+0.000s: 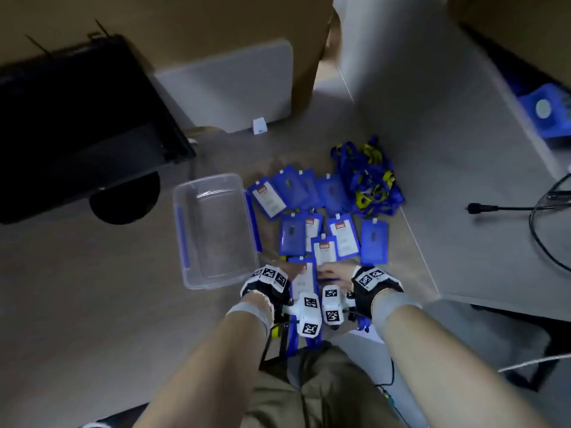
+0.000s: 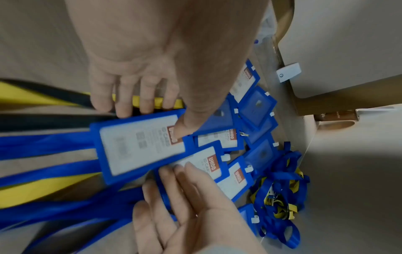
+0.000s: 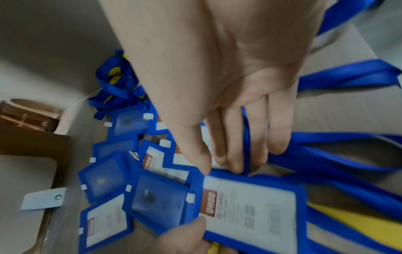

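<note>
1. Thumb on its face and fingers curled under one long edge, the left hand (image 2: 152, 56) pinches a blue badge holder (image 2: 139, 149), low between both wrists, over blue and yellow straps (image 2: 43, 146).
2. The right hand (image 2: 191, 206) lies flat, fingers straight, on a neighbouring holder (image 2: 208, 165).
3. More holders (image 1: 343, 234) overlap just beyond; a clear box (image 1: 216, 284) sits close on their left, a grey panel (image 1: 463, 211) edges their right, and floor (image 1: 92, 288) stretches past the box.
4. White inserts (image 3: 250, 214) read "UHOO" and "ID CARD"; the finer print blurs.
5. The holders look rigid; lanyards (image 1: 367, 183) are flat ribbon, heaped against the panel.

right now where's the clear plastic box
In the head view, the clear box lies left of the blue badge holders, just ahead of the left hand.
</note>
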The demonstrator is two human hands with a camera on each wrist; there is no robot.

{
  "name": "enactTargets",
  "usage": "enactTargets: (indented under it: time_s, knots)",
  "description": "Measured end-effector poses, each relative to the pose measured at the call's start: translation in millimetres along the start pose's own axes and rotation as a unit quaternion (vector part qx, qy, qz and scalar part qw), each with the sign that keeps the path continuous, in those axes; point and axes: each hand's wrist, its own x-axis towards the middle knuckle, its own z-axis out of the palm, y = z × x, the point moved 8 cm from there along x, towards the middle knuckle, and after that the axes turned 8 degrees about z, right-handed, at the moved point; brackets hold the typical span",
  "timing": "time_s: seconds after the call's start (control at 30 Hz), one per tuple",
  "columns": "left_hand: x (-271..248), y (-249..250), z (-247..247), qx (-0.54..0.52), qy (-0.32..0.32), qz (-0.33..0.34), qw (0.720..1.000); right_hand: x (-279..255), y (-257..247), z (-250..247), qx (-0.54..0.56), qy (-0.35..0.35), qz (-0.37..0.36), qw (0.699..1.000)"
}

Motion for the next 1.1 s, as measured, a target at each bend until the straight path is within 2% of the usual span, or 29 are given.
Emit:
enactTargets:
  time_s: [0.13,0.3,0.37,0.47,0.57,0.67,0.83,1.0,1.1]
  knots:
    - [2,13,-8,0.033,-0.008,0.044,0.998,-7,-9,9,0.075,-0.002,-0.015,0.997]
    - [-21,58,-21,-0.048,0.021,0.134,0.990,-25,-39,-4,0.130,0.056,-0.083,0.986]
    - [-39,72,-31,-0.090,0.043,0.165,0.981,-40,-56,-9,0.125,0.047,-0.124,0.983]
    - [-64,86,-44,-0.098,0.059,0.197,0.974,-59,-78,-16,0.092,0.042,-0.182,0.978]
    - [-90,89,-53,-0.129,0.080,0.215,0.965,-84,-97,-17,0.030,0.063,-0.242,0.968]
    - [-117,85,-54,-0.171,0.113,0.219,0.954,-101,-107,-12,-0.012,0.054,-0.281,0.958]
    - [-147,70,-56,-0.282,0.156,0.219,0.921,-115,-105,16,-0.002,-0.047,-0.258,0.965]
    - [-159,55,-70,-0.346,0.184,0.211,0.896,-118,-101,24,-0.045,-0.003,-0.225,0.973]
    - [-155,45,-90,-0.345,0.196,0.204,0.895,-121,-104,18,-0.077,0.026,-0.235,0.969]
